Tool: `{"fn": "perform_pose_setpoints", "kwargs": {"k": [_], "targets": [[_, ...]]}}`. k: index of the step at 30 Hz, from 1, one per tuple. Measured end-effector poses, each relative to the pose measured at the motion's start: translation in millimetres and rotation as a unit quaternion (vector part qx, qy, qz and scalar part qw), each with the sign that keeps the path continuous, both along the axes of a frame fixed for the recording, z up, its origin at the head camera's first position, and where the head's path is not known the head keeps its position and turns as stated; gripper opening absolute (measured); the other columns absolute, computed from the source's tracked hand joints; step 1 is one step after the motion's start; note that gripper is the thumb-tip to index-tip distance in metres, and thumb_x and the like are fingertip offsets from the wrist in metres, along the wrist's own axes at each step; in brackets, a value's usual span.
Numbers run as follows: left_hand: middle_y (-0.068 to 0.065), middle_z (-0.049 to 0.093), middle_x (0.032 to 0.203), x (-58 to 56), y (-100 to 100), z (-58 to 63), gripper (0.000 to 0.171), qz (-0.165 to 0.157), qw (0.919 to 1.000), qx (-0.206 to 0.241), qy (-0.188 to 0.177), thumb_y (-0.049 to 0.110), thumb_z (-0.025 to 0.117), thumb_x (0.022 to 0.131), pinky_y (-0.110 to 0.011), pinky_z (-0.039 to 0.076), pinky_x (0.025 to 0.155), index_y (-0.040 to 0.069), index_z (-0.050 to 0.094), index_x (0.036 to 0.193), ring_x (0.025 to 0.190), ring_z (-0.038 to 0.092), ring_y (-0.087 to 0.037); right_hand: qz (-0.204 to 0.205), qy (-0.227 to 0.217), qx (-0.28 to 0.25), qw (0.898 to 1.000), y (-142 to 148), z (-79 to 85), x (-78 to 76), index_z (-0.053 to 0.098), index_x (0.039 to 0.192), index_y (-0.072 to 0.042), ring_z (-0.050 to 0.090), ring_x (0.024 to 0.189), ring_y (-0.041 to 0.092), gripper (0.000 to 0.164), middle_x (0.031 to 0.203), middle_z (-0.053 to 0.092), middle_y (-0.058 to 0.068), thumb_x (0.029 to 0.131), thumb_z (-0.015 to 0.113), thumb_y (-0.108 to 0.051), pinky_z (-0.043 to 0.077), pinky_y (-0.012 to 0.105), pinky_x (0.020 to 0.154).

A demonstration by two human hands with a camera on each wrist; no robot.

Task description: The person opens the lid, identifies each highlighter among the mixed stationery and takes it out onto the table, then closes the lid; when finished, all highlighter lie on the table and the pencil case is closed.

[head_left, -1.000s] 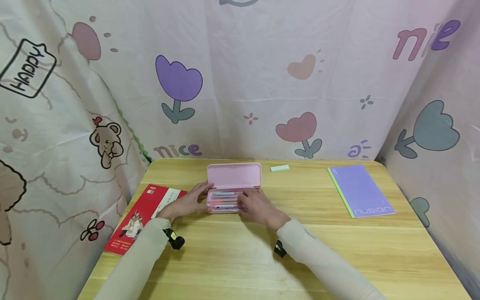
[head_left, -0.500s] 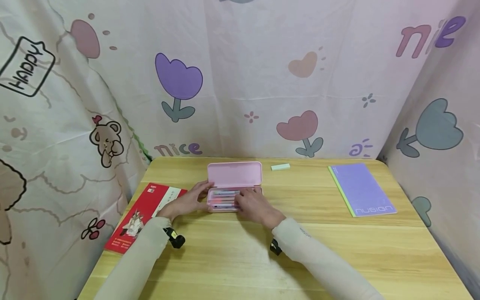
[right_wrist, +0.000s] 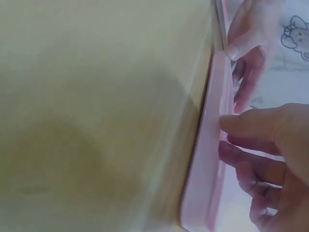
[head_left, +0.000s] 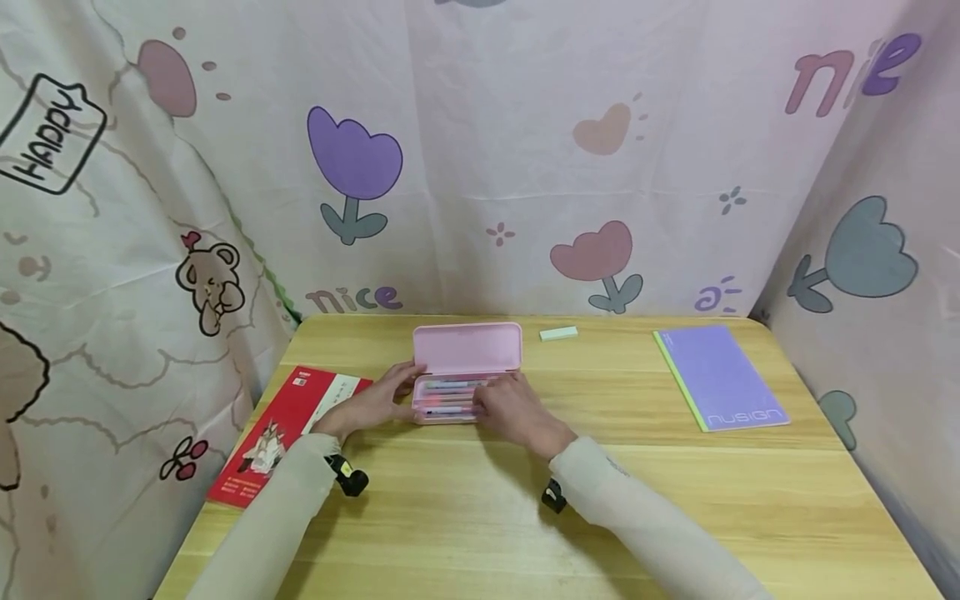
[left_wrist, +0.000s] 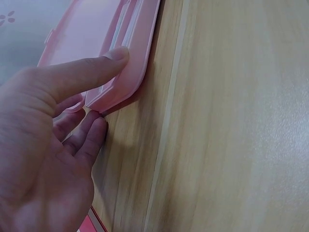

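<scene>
A pink pencil case (head_left: 467, 350) lies on the table with its lid raised at the back. Several pens (head_left: 448, 409) lie side by side in its tray. My left hand (head_left: 375, 405) grips the left end, its thumb (left_wrist: 116, 54) on the near rim and the other fingers around the corner. Over the tray's right half is my right hand (head_left: 517, 415), its fingers bent down among the pens. In the right wrist view its thumb (right_wrist: 236, 122) and index finger stand a little apart at the near rim. The right ends of the pens are hidden beneath this hand.
A red book (head_left: 262, 446) lies at the left, partly under the left forearm. Behind and right of the case is a small whitish block (head_left: 558, 334). A purple notebook (head_left: 720, 379) lies at the far right. Printed cloth (head_left: 465, 167) hangs behind the table.
My right hand shifted slightly left over the pens, then a little back to the right. My left hand keeps its hold on the pencil case, which stays in place.
</scene>
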State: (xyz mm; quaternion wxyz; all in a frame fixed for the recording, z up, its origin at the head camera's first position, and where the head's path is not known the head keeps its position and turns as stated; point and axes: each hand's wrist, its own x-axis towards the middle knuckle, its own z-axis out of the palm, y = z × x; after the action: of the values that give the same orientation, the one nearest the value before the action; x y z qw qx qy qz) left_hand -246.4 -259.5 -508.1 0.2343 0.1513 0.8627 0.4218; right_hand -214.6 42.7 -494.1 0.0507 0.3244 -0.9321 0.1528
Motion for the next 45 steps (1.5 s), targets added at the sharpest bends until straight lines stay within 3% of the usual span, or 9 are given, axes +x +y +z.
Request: {"fn": "perform_pose_setpoints", "kwargs": {"k": [4, 7, 11, 15, 21, 26, 33, 41, 45], "targets": [[-0.013, 0.021, 0.178, -0.1, -2, -0.3, 0.102, -0.003, 1.0, 0.001, 0.005, 0.035, 0.086, 0.096, -0.06, 0.036, 0.13, 0.02, 0.024, 0.175, 0.157, 0.039, -0.042, -0.024, -0.083, -0.079, 0.993, 1, -2.7, -0.4, 0.081, 0.104, -0.011, 0.075, 0.092, 0.019, 0.009, 0.099, 0.082, 0.002, 0.1, 0.08, -0.019, 0.057, 0.043, 0.095], [-0.014, 0.022, 0.178, -0.4, -2, -0.9, 0.101, -0.004, 0.9999, 0.004, 0.009, 0.034, 0.086, 0.096, -0.06, 0.036, 0.13, 0.019, 0.025, 0.175, 0.156, 0.04, -0.042, -0.046, -0.112, -0.116, 0.986, 1, -2.7, -0.3, 0.08, 0.106, -0.008, 0.075, 0.09, 0.019, 0.011, 0.101, 0.082, 0.005, 0.1, 0.079, -0.016, 0.062, 0.039, 0.088], [-0.016, 0.023, 0.177, -0.3, -2, -2.2, 0.1, -0.011, 0.9998, 0.009, 0.014, 0.034, 0.085, 0.096, -0.062, 0.036, 0.129, 0.016, 0.025, 0.174, 0.155, 0.041, -0.044, -0.054, -0.071, -0.085, 0.992, 1, -1.5, 1.2, 0.08, 0.101, -0.009, 0.068, 0.08, 0.015, 0.009, 0.092, 0.079, 0.002, 0.098, 0.08, -0.017, 0.058, 0.037, 0.083], [-0.016, 0.022, 0.177, 0.3, -1, -2.5, 0.099, -0.012, 0.9998, 0.01, 0.015, 0.033, 0.085, 0.097, -0.062, 0.035, 0.13, 0.016, 0.025, 0.174, 0.155, 0.041, -0.044, -0.033, -0.011, -0.039, 0.999, -1, -2.4, 4.8, 0.082, 0.097, -0.011, 0.067, 0.075, 0.016, 0.008, 0.087, 0.08, 0.0, 0.095, 0.083, -0.019, 0.054, 0.041, 0.083], [-0.017, 0.023, 0.176, 1.7, 0, -1.0, 0.098, -0.01, 0.9998, 0.01, 0.016, 0.031, 0.085, 0.097, -0.062, 0.035, 0.13, 0.016, 0.025, 0.174, 0.155, 0.042, -0.044, -0.026, 0.014, -0.006, 1.0, -4, -10.4, 8.6, 0.083, 0.103, -0.012, 0.07, 0.087, 0.019, 0.013, 0.095, 0.079, 0.003, 0.092, 0.088, -0.018, 0.055, 0.041, 0.083], [-0.016, 0.022, 0.177, 2.6, 0, -0.8, 0.098, -0.009, 0.9998, 0.005, 0.015, 0.032, 0.084, 0.097, -0.062, 0.035, 0.13, 0.016, 0.025, 0.174, 0.155, 0.041, -0.044, -0.015, 0.012, -0.013, 1.0, -4, -15.0, 5.1, 0.082, 0.103, -0.012, 0.07, 0.088, 0.02, 0.016, 0.095, 0.078, 0.003, 0.092, 0.089, -0.021, 0.056, 0.04, 0.083], [-0.018, 0.021, 0.178, 1.4, 0, -2.2, 0.099, -0.018, 0.9995, 0.0, 0.027, 0.032, 0.084, 0.098, -0.061, 0.036, 0.129, 0.014, 0.025, 0.174, 0.154, 0.042, -0.044, -0.006, -0.05, -0.05, 0.997, 1, -20.5, -2.8, 0.082, 0.106, -0.013, 0.07, 0.088, 0.015, 0.019, 0.097, 0.077, -0.001, 0.094, 0.087, -0.027, 0.059, 0.035, 0.085], [-0.018, 0.019, 0.179, 1.2, 1, -1.7, 0.099, -0.016, 0.9996, -0.003, 0.024, 0.032, 0.085, 0.097, -0.061, 0.037, 0.129, 0.014, 0.025, 0.174, 0.155, 0.042, -0.044, -0.012, -0.09, -0.092, 0.992, 5, -28.1, -5.4, 0.082, 0.107, -0.015, 0.063, 0.084, 0.008, 0.015, 0.094, 0.073, -0.005, 0.098, 0.083, -0.028, 0.053, 0.03, 0.083], [-0.017, 0.019, 0.179, 1.2, 0, -1.8, 0.099, -0.015, 0.9996, -0.005, 0.024, 0.033, 0.084, 0.097, -0.061, 0.039, 0.128, 0.015, 0.025, 0.174, 0.155, 0.042, -0.045, -0.018, -0.097, -0.115, 0.988, 5, -26.9, -6.1, 0.083, 0.105, -0.015, 0.066, 0.084, 0.009, 0.011, 0.095, 0.077, -0.004, 0.1, 0.082, -0.025, 0.056, 0.03, 0.081]]}}
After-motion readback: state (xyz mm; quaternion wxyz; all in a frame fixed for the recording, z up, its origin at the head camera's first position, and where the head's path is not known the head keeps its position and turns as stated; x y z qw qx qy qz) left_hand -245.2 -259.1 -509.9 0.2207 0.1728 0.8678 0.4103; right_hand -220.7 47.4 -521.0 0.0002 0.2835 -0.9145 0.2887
